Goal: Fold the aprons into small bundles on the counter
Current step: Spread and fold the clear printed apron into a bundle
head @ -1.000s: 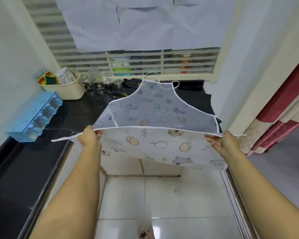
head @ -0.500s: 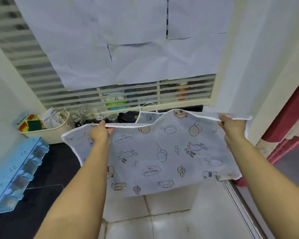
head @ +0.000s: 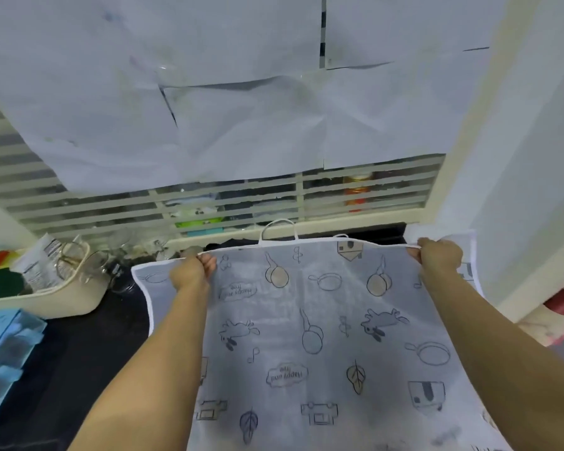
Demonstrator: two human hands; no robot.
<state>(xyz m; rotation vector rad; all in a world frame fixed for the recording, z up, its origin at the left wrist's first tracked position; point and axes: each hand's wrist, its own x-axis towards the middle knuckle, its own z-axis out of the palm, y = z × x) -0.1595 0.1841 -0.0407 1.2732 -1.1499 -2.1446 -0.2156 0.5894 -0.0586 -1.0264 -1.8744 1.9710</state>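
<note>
A: What are the hands doing?

B: Both are closed on the top edge of the apron (head: 306,336). The left hand (head: 191,271) pinches the white-trimmed edge left of centre of the frame, fingers curled over the fabric. The right hand (head: 438,255) grips the same edge at centre right, knuckles toward the camera.

A: And the apron itself?

B: It is held up between the two hands and hangs down from them, filling the lower middle and lower right of the frame. It is a thin, pale sheet printed with pans, leaves, cows and small houses; the lettering on it reads upside down. A white loop (head: 279,227) sticks up above the held edge, just above centre. A flap of the apron extends past each hand, left of the left hand and right of the right hand.

A: Where is the counter?

B: The dark counter (head: 79,369) runs along the lower left, beside and behind the hanging fabric. Whether the apron touches it, I cannot tell.

A: Anything else on it?

B: A cream basket (head: 75,301) at centre left holding packets and a green sponge, glass jars (head: 111,262) just beside it, and a blue rack (head: 4,353) at the lower left edge. White paper sheets (head: 209,109) cover the slatted window (head: 339,196) across the top.
</note>
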